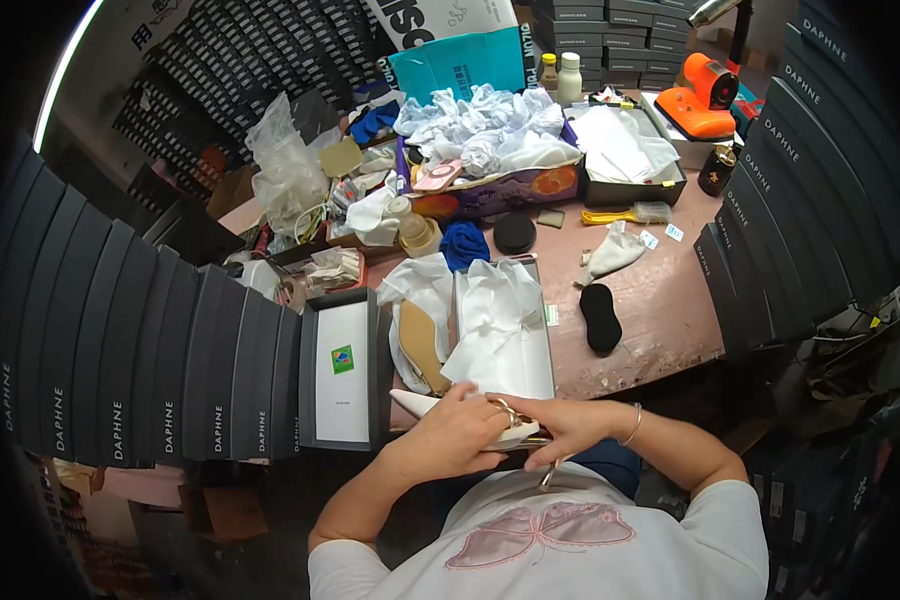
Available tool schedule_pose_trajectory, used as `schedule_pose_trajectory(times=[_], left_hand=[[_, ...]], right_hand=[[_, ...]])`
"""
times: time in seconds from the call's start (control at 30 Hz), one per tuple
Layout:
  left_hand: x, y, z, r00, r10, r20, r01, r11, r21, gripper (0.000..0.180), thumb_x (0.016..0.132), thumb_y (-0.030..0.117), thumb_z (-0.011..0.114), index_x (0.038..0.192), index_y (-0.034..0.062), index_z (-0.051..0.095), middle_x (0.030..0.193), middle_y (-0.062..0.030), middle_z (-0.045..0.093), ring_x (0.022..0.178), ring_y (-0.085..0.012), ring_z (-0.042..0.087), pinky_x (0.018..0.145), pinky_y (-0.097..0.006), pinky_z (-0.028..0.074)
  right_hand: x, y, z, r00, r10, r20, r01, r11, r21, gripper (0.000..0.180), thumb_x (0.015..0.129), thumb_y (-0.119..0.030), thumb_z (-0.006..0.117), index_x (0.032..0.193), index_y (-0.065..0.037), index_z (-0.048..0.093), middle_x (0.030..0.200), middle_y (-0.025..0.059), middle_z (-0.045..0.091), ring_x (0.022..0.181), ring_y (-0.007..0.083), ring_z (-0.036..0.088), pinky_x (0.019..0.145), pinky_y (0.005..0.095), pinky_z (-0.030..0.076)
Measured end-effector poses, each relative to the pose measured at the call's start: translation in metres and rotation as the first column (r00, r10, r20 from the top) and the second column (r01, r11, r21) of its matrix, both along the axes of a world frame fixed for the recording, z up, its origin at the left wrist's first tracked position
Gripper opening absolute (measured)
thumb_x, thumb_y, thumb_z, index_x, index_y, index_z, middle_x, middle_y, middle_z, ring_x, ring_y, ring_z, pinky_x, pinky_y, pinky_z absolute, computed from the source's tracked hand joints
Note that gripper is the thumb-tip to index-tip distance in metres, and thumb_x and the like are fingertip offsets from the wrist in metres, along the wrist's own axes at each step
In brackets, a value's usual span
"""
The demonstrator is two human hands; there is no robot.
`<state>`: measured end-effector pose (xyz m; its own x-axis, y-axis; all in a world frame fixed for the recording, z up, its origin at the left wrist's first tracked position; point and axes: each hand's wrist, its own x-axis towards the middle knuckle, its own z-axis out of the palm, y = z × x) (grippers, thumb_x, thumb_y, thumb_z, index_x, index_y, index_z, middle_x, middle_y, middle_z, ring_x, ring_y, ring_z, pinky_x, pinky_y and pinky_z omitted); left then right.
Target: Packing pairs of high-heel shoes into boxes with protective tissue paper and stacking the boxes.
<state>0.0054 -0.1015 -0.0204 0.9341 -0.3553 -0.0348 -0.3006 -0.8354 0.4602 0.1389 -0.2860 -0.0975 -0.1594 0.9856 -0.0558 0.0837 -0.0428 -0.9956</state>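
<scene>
A white pointed shoe point(411, 402) is held close in front of my body, its toe pointing left. My left hand point(448, 436) is closed around its middle. At the shoe's open back end, the thumb and fingers of my right hand point(582, 425) grip its edge beside a gold-coloured fitting point(508, 410); their exact contact is partly hidden. Just beyond, an open shoebox point(547, 350) is lined with white tissue paper point(500, 315). Another shoe lies sole up, showing a tan sole point(422, 345), on tissue left of the box. A dark box lid point(378, 365) with a white inside stands farther left.
Stacked dark shoeboxes rise at the left point(145, 345) and right point(785, 190). On the pink table point(660, 320) lie a black insole-shaped pad point(600, 318), a white cloth pouch point(613, 254), a yellow-handled brush point(625, 214) and a blue cloth point(464, 245). Behind them stands a purple carton point(520, 192) of crumpled paper.
</scene>
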Motion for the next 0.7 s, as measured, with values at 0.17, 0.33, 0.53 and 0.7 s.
schedule_pose_trajectory(times=[0.17,0.33,0.53,0.7], left_hand=[[0.084,0.056,-0.014,0.871,0.435,0.227,-0.416,0.900,-0.127,0.066,0.074,0.031,0.077,0.130,0.0059,0.052,0.097,-0.0125,0.065,0.090,-0.0287,0.063,0.081,-0.043,0.047],[0.191,0.092,-0.152,0.842,0.514,0.166,-0.540,0.796,0.274,0.043,0.080,0.031,0.069,0.114,0.0076,0.058,0.085,-0.0169,0.068,0.081,-0.0378,0.065,0.070,-0.050,0.050],[0.200,0.086,-0.067,0.767,0.641,-0.040,-0.507,0.566,-0.650,0.025,0.097,0.024,0.050,0.087,0.0027,0.058,0.066,-0.0072,0.059,0.065,-0.0136,0.060,0.064,-0.032,0.051],[0.169,0.042,0.066,0.818,0.493,0.296,-0.305,0.808,-0.504,0.034,0.097,0.025,0.053,0.072,0.0007,0.054,0.060,-0.0066,0.052,0.059,-0.0116,0.052,0.058,-0.030,0.044]], right_hand=[[0.002,-0.069,-0.033,0.590,-0.494,-0.638,0.416,0.864,-0.284,0.077,0.081,-0.008,0.065,0.147,-0.006,0.024,0.105,0.0153,0.057,0.089,0.0185,0.060,0.077,0.0290,0.052],[0.006,-0.094,-0.066,0.118,-0.397,-0.910,0.568,0.779,-0.266,0.048,0.090,-0.024,0.052,0.130,0.002,0.045,0.106,0.0248,0.061,0.082,0.0272,0.068,0.071,0.0342,0.059],[0.022,-0.107,-0.055,-0.080,-0.285,-0.955,0.711,0.656,-0.255,0.049,0.092,-0.027,0.051,0.132,0.002,0.041,0.119,0.0221,0.056,0.098,0.0315,0.064,0.071,0.0353,0.060],[0.019,-0.104,-0.042,-0.060,-0.209,-0.976,0.738,0.650,-0.184,0.048,0.092,-0.026,0.051,0.132,0.000,0.043,0.118,0.0182,0.056,0.099,0.0317,0.063,0.071,0.0376,0.059]])
